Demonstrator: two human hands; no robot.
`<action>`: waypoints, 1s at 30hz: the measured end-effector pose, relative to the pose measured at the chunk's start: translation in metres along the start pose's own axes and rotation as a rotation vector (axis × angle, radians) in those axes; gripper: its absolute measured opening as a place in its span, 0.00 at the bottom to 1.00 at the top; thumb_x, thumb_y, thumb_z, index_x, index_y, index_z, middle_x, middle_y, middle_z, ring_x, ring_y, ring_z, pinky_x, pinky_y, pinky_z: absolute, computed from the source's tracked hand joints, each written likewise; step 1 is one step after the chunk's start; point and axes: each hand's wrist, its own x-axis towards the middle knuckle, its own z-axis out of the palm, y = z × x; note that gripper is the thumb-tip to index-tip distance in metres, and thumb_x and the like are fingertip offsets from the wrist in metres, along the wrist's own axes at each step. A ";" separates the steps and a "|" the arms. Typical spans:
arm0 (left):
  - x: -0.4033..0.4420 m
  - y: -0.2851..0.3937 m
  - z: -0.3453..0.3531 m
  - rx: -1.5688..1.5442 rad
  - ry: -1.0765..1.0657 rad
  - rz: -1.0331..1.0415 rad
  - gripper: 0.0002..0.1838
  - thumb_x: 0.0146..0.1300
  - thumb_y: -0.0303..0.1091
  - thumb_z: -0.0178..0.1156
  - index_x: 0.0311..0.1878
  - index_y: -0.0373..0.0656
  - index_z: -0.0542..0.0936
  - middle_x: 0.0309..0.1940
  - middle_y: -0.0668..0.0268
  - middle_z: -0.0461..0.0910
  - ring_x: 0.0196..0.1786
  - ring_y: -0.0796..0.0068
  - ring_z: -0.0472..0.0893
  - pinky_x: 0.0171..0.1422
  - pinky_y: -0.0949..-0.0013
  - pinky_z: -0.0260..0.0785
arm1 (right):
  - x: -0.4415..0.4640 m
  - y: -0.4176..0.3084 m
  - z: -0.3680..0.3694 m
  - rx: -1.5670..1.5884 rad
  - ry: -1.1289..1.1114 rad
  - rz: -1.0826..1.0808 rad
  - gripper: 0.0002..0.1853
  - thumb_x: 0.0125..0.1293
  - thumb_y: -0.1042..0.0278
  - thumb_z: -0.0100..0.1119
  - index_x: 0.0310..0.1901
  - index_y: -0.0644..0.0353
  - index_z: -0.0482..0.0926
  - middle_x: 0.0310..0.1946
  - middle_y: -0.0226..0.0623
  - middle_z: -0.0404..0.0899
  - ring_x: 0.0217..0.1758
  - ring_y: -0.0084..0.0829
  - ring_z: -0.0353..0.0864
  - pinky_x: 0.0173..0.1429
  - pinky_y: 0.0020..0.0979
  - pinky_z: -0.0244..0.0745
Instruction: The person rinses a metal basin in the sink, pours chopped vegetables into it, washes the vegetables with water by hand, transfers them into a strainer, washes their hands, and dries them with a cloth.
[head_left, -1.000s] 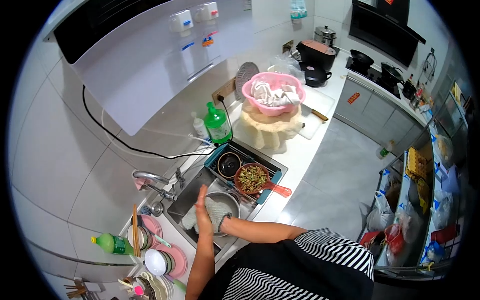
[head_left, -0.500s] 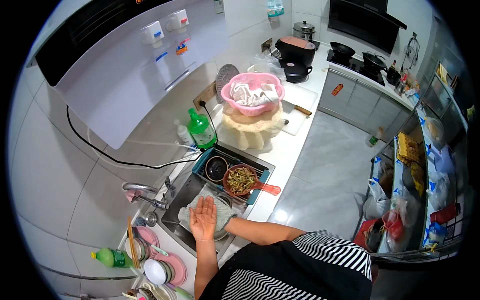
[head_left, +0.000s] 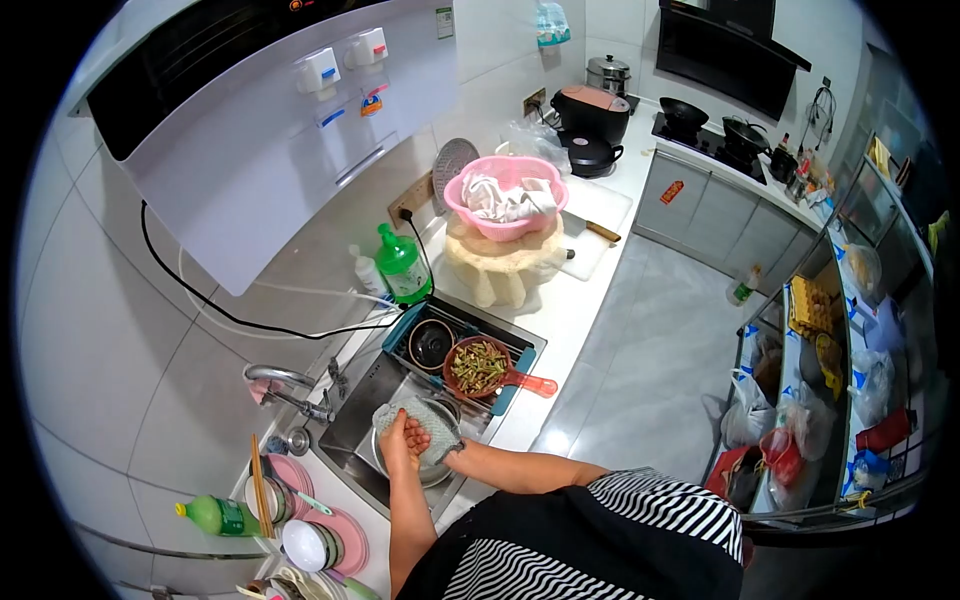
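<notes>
A grey-green cloth mitt (head_left: 437, 412) covers my right hand (head_left: 440, 440) up to the wrist, so its fingers are hidden. My left hand (head_left: 407, 440) is bare, its fingers curled closed against the mitt's near side. Both hands are over the steel sink (head_left: 352, 408). Under them sits a round metal pan (head_left: 436, 474), mostly covered by my hands and forearms. Just beyond, a brown strainer (head_left: 515, 378) with a handle holds cut green vegetable pieces (head_left: 478, 366). Beside it a dark bowl (head_left: 433, 342) rests in the blue-edged drain rack (head_left: 400, 330).
The faucet (head_left: 300, 385) reaches over the sink's left side. Stacked bowls (head_left: 305, 545), pink plates (head_left: 345, 525) and chopsticks (head_left: 261, 490) stand at lower left. A pink basket (head_left: 480, 222) with white cloth, a knife (head_left: 602, 231) and a green bottle (head_left: 402, 265) are farther along the counter.
My left hand, palm up and spread before, has turned and curled its fingers against the mitt. The mitt has shifted slightly right, showing more of the pan.
</notes>
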 end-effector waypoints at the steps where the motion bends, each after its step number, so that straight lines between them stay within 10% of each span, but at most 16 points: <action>1: -0.001 -0.001 0.000 0.073 0.046 0.048 0.19 0.60 0.45 0.58 0.24 0.37 0.75 0.15 0.63 0.75 0.13 0.71 0.76 0.13 0.72 0.68 | 0.000 0.001 0.001 -0.004 -0.006 0.003 0.21 0.67 0.52 0.39 0.54 0.57 0.69 0.50 0.40 0.70 0.51 0.36 0.70 0.55 0.37 0.63; 8: 0.004 0.001 -0.016 0.490 0.306 0.485 0.18 0.60 0.41 0.58 0.23 0.35 0.74 0.14 0.63 0.74 0.13 0.72 0.73 0.16 0.72 0.62 | 0.001 0.005 0.008 -0.038 -0.040 0.031 0.21 0.67 0.52 0.40 0.53 0.57 0.69 0.49 0.40 0.71 0.49 0.37 0.71 0.53 0.37 0.64; 14: 0.000 0.039 -0.005 0.927 0.437 1.215 0.09 0.61 0.30 0.50 0.33 0.36 0.77 0.35 0.58 0.77 0.37 0.59 0.75 0.48 0.60 0.63 | -0.025 0.025 -0.028 -0.111 -0.039 0.147 0.21 0.67 0.53 0.40 0.53 0.57 0.70 0.48 0.40 0.72 0.48 0.37 0.72 0.52 0.37 0.65; 24: -0.010 0.024 0.012 1.210 0.068 1.261 0.18 0.67 0.38 0.39 0.43 0.40 0.77 0.47 0.59 0.76 0.56 0.60 0.71 0.68 0.54 0.48 | -0.035 0.023 -0.050 -0.076 -0.019 0.170 0.21 0.67 0.53 0.40 0.52 0.57 0.71 0.46 0.40 0.73 0.46 0.37 0.73 0.50 0.37 0.67; 30: -0.021 0.007 0.013 1.214 -0.107 1.064 0.33 0.68 0.56 0.27 0.65 0.42 0.62 0.68 0.51 0.51 0.71 0.53 0.48 0.72 0.53 0.31 | -0.005 0.017 -0.019 -0.032 -0.051 0.115 0.20 0.66 0.53 0.41 0.51 0.58 0.71 0.45 0.39 0.74 0.45 0.37 0.73 0.48 0.37 0.68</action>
